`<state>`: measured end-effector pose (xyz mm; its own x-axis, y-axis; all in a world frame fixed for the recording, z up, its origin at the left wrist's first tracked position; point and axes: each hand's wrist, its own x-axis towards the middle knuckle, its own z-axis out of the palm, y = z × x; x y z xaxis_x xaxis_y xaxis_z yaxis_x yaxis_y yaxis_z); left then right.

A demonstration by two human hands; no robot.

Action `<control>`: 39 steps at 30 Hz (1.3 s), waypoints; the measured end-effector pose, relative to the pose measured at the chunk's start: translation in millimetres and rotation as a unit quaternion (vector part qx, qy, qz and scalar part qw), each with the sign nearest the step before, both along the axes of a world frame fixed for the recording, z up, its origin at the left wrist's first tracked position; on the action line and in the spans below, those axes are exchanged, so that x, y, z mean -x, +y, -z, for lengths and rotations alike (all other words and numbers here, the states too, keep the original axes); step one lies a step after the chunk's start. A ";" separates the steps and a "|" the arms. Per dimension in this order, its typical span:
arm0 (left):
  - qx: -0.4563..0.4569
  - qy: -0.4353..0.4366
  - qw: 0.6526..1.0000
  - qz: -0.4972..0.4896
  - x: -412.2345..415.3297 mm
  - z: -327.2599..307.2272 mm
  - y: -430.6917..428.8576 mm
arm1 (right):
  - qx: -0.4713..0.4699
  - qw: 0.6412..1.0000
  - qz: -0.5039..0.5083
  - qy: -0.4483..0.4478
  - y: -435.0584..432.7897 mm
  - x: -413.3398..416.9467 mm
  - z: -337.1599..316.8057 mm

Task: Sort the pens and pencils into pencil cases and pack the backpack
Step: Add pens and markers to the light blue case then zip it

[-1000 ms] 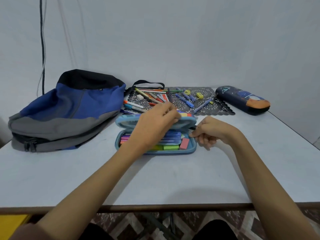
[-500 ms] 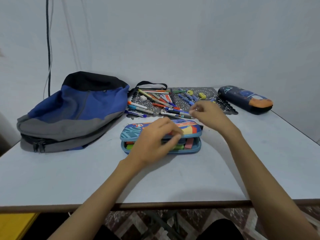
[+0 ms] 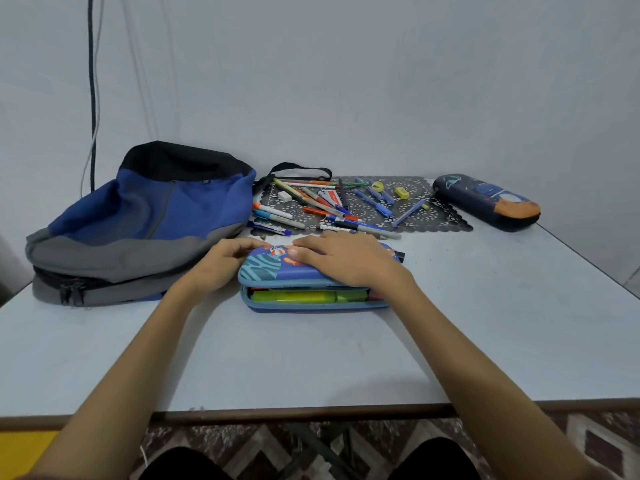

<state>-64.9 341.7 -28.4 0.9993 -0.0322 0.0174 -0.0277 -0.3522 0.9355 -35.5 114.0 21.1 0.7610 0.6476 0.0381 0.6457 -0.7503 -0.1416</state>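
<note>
At the middle of the bench [image 3: 485, 323], near the person: blue pencil case [image 3: 263, 268], printed lid, long axis left to right, parallel to the near bench edge. The lid is lowered but not zipped. A gap along the near side shows yellow-green highlighters [image 3: 294, 296] lying lengthwise inside.

Right grip [image 3: 343, 261]: fingers straight and close together, laid flat on the lid and pointing left, palm over the right half of the case.

Left grip [image 3: 225, 261]: at the left end of the case, fingers bent round its far left corner, holding it.

Far left of the bench: backpack [image 3: 156, 216], blue, grey and black, lying on its side, its black top toward the wall, a black strap trailing to the right.

Far centre: black lace mat [image 3: 443, 220], carrying loose pens and pencils [image 3: 311, 202] in a crossed heap, most pointing obliquely between far left and near right. A white eraser [image 3: 285, 195] and a yellow sharpener [image 3: 401, 192] lie among them. A few pens at the near left overhang the mat edge.

Far right: dark pencil case [image 3: 485, 202], closed, with an orange patch at its near end, long axis running from far left to near right, just beside the mat.
</note>
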 end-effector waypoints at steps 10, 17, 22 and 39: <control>-0.122 -0.047 0.990 0.046 -8.9 8.1 15.8 | 0.017 0.999 0.007 0.035 -2.5 4.7 -5.7; -0.025 -0.039 0.998 0.033 -13.4 17.2 8.5 | 0.018 0.999 0.012 0.038 -2.3 6.0 -5.2; -0.051 -0.045 0.998 0.020 -14.2 19.7 12.5 | 0.023 0.998 0.010 0.053 -3.0 5.0 -6.6; -0.027 -0.053 0.998 0.014 -9.9 20.2 9.8 | 0.015 0.998 0.012 0.068 -4.0 4.1 -5.5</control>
